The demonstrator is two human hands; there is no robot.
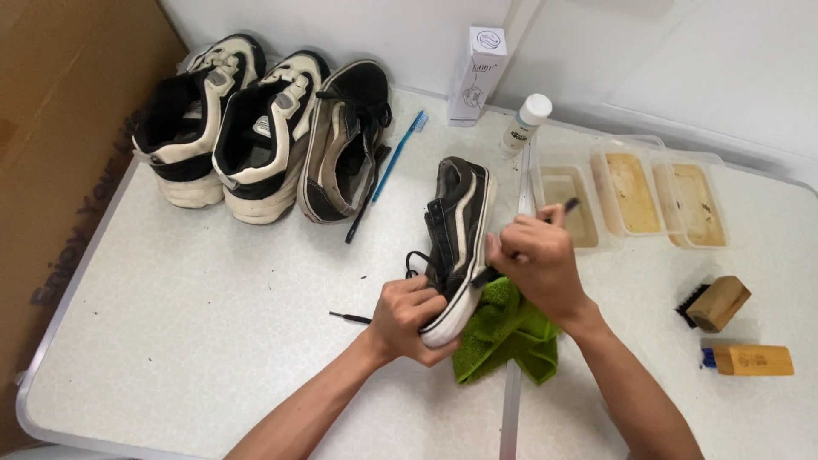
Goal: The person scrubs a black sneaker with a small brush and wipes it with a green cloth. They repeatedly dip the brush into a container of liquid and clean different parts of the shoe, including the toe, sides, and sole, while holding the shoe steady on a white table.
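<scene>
My left hand (409, 319) grips the toe of a dark low-top sneaker (456, 230) with a white sole, holding it tilted on its side over a green cloth (507, 332). Its black laces trail onto the table. My right hand (537, 260) is closed around a small dark-handled brush (569, 205), pressed against the white sole edge of the sneaker. The brush end sticks out above my fingers; its bristles are hidden by the hand.
Three more shoes (264, 119) stand at the back left beside a blue toothbrush (400, 153). A white box (477, 72) and white bottle (524, 123) stand behind. Three plastic trays (635, 192) of murky liquid sit right; two wooden brushes (724, 328) lie nearer.
</scene>
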